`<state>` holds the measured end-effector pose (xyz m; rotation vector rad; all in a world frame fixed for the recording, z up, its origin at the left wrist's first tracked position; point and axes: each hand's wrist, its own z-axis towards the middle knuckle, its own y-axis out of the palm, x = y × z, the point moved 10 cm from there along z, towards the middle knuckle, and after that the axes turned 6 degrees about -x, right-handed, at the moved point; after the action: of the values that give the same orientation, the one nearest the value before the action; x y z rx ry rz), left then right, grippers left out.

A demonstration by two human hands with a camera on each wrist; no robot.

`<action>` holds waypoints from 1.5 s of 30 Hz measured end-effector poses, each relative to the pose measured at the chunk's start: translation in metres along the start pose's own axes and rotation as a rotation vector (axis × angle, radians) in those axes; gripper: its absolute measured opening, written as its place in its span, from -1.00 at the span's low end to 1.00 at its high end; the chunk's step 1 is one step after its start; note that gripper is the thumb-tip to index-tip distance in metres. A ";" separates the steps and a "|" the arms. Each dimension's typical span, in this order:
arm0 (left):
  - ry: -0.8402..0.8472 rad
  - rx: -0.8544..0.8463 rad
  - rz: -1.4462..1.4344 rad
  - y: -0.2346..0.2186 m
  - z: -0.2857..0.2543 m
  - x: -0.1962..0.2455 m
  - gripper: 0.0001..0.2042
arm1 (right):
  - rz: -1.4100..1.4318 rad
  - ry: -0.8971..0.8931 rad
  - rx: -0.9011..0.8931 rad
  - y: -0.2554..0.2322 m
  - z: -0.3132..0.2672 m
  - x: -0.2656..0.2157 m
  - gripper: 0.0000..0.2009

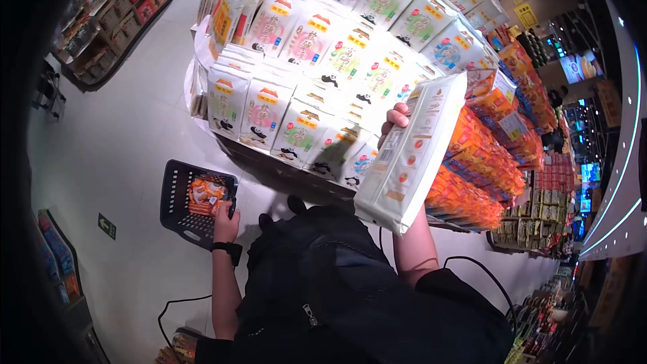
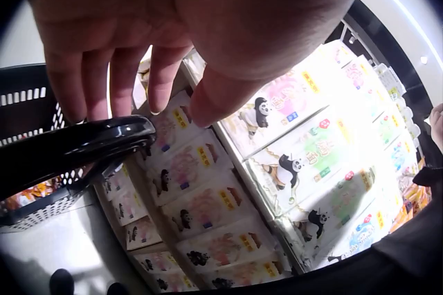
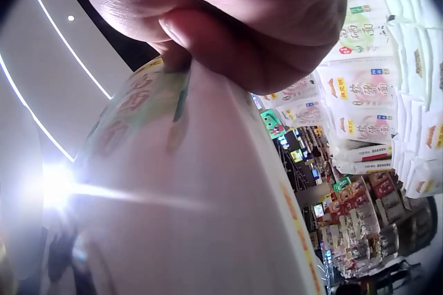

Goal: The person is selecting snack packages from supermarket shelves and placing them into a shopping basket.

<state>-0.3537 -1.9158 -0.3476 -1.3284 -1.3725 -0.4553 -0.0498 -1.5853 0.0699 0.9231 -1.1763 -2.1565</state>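
My left hand (image 1: 226, 224) holds the handle of a black shopping basket (image 1: 176, 185). In the left wrist view its fingers curl over the black handle (image 2: 83, 144). An orange packet (image 1: 205, 192) lies in the basket. My right hand (image 1: 396, 120) grips a large white noodle packet (image 1: 418, 152) by its side edge and holds it up at a tilt, the side with small print toward the head camera. In the right wrist view the thumb and a finger pinch the edge of this packet (image 3: 208, 163), and green lettering shows on its other side.
Before me a display stand bears rows of white noodle packets (image 1: 269, 104) with panda prints. Orange snack bags (image 1: 465, 195) are piled on the right. Shelves (image 1: 121, 20) stand at the far left, another shelf (image 1: 57, 256) nearer. Pale floor (image 1: 135, 141) surrounds the basket.
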 end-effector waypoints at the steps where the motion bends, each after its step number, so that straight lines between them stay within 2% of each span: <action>1: -0.011 -0.019 -0.002 0.006 0.006 0.000 -0.57 | -0.060 -0.034 0.027 0.002 -0.008 0.000 -0.44; 3: -0.045 -0.048 0.011 0.005 0.011 -0.007 -0.54 | -0.159 -0.105 0.079 0.006 -0.031 0.009 -0.45; 6: -0.060 -0.153 0.130 0.016 0.018 -0.024 -0.43 | -0.536 -0.276 0.403 0.007 -0.065 -0.012 -0.50; 7: -0.012 -0.163 0.207 0.016 0.017 -0.026 -0.39 | -0.665 -0.220 0.453 0.020 -0.063 -0.011 -0.55; 8: 0.034 -0.166 0.285 0.016 0.015 -0.027 -0.35 | -0.759 -0.276 0.522 0.024 -0.063 -0.019 -0.63; 9: -0.120 -0.269 0.302 0.018 0.013 -0.030 -0.29 | -0.737 -0.251 0.520 0.018 -0.076 -0.034 -0.60; 10: -0.197 -0.310 0.288 0.016 0.009 -0.018 -0.28 | -0.773 -0.274 0.568 0.015 -0.080 -0.045 -0.58; 11: -0.191 -0.308 0.239 0.017 0.009 -0.021 -0.28 | -0.810 -0.295 0.618 0.012 -0.085 -0.056 -0.56; 12: -0.184 -0.306 0.191 0.018 0.009 -0.025 -0.28 | -0.903 -0.364 0.722 0.026 -0.076 -0.063 -0.54; 13: -0.194 -0.287 0.235 0.014 0.007 -0.014 -0.29 | -1.002 -0.476 0.975 0.049 -0.050 -0.054 -0.56; 14: -0.164 -0.258 0.256 0.015 0.007 -0.021 -0.28 | -1.085 -0.421 0.801 0.045 -0.042 -0.070 -0.57; 16: -0.217 -0.233 0.330 0.013 0.004 -0.020 -0.29 | -1.177 -0.489 0.789 0.031 -0.029 -0.100 -0.60; 19: -0.218 -0.190 0.208 0.009 0.001 -0.020 -0.31 | -1.300 -0.600 0.717 0.011 0.011 -0.132 -0.65; 20: -0.315 -0.188 0.239 0.008 -0.001 -0.019 -0.30 | -1.339 -0.636 0.678 0.004 0.027 -0.141 -0.66; 22: -0.439 -0.181 0.285 0.005 -0.006 -0.013 -0.29 | -1.360 -0.658 0.701 -0.023 0.054 -0.153 -0.67; 24: -0.489 -0.171 0.303 0.003 -0.010 -0.009 -0.25 | -1.407 -0.664 0.728 -0.062 0.073 -0.164 -0.67; 26: -0.473 -0.127 0.314 0.000 -0.012 -0.002 -0.27 | -1.466 -0.546 0.792 -0.108 0.083 -0.169 -0.72; 27: -0.462 -0.099 0.295 -0.004 -0.013 0.019 -0.35 | -1.454 -0.501 0.805 -0.132 0.084 -0.168 -0.72; 28: -0.425 -0.068 0.300 -0.007 -0.013 0.015 -0.41 | -1.442 -0.456 0.816 -0.147 0.089 -0.165 -0.72; 30: -0.355 -0.009 0.311 -0.004 -0.027 -0.022 -0.51 | -1.426 -0.415 0.872 -0.172 0.089 -0.158 -0.72; 31: -0.360 0.041 0.072 -0.002 -0.035 -0.058 -0.59 | -1.425 -0.380 0.903 -0.188 0.087 -0.156 -0.71; 32: -0.360 0.096 0.138 -0.008 -0.047 -0.083 -0.69 | -1.427 -0.345 0.932 -0.203 0.083 -0.153 -0.70; 33: -0.432 0.167 0.047 -0.016 -0.058 -0.076 -0.75 | -1.478 -0.248 0.995 -0.222 0.072 -0.154 -0.71; 34: -0.502 0.238 -0.046 -0.019 -0.074 -0.080 -0.81 | -1.487 -0.233 1.018 -0.230 0.068 -0.149 -0.72; 35: -0.593 0.273 -0.141 -0.018 -0.092 -0.116 -0.73 | -1.500 -0.218 1.040 -0.236 0.065 -0.146 -0.74; 36: -0.787 0.249 -0.312 -0.011 -0.107 -0.117 -0.65 | -1.515 -0.202 1.052 -0.239 0.066 -0.142 -0.74; 37: -0.969 0.234 -0.496 -0.001 -0.123 -0.103 -0.56 | -1.479 -0.267 1.054 -0.227 0.076 -0.133 -0.73; 38: -1.139 0.222 -0.689 0.011 -0.134 -0.089 -0.48 | -1.496 -0.187 1.049 -0.244 0.067 -0.133 -0.73; 40: -1.194 0.105 -1.120 0.048 -0.141 -0.107 -0.18 | -1.493 -0.099 1.116 -0.247 0.060 -0.129 -0.70; 41: -1.276 0.144 -1.393 0.065 -0.147 -0.119 0.00 | -1.511 -0.066 1.134 -0.243 0.061 -0.131 -0.69; 42: -1.415 0.346 -1.505 0.071 -0.142 -0.094 0.08 | -1.533 -0.035 1.152 -0.233 0.066 -0.132 -0.69; 43: -1.397 0.343 -1.650 0.077 -0.139 -0.106 0.08 | -1.619 -0.027 1.152 -0.214 0.076 -0.132 -0.68; 44: -1.378 0.332 -1.797 0.088 -0.134 -0.121 0.08 | -1.750 0.065 1.143 -0.215 0.074 -0.139 -0.70; 45: -1.355 0.436 -1.802 0.092 -0.131 -0.146 0.02 | -1.884 0.016 1.136 -0.208 0.073 -0.146 -0.73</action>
<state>-0.2542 -2.0640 -0.4696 0.6076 -3.3288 -0.2514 -0.0355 -1.3427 -0.0342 3.6083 -1.7855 -2.1009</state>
